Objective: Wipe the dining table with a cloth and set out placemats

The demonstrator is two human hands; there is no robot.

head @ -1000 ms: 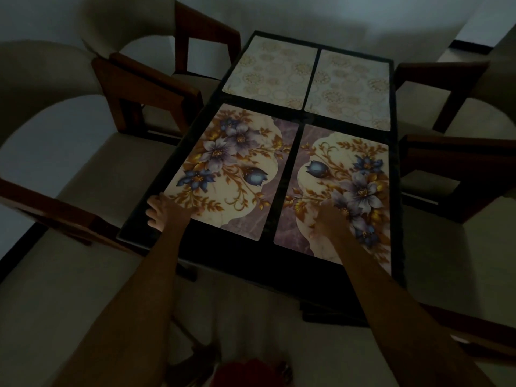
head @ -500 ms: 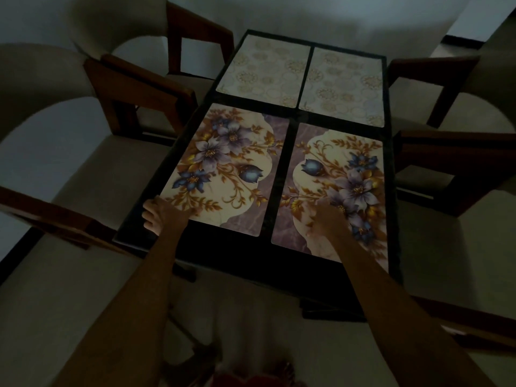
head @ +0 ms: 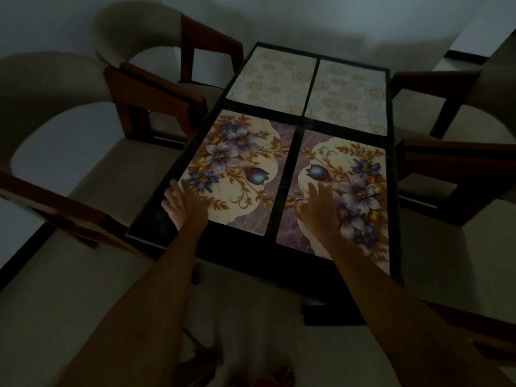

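1. The left hand [head: 183, 203], at the lower left of the dark surface [head: 245, 258], is laid with loosely spread fingers on the near left corner of the left floral placemat [head: 237, 174]; nothing is gripped. A sideways drag from here could skew this mat against its neighbour or push its corner over the surface's left edge.
2. The right hand [head: 321, 210], lower centre-right of the frame, is pressed flat, fingers extended, on the right floral placemat [head: 346, 191]. That mat's near edge is seen lying close to the surface's near rim, so a pull toward the body is judged likely to slide it off.
3. Further up the frame, two pale patterned placemats [head: 307, 88] lie side by side, well apart from both hands and untouched.
4. No cloth can be made out in the dim view.
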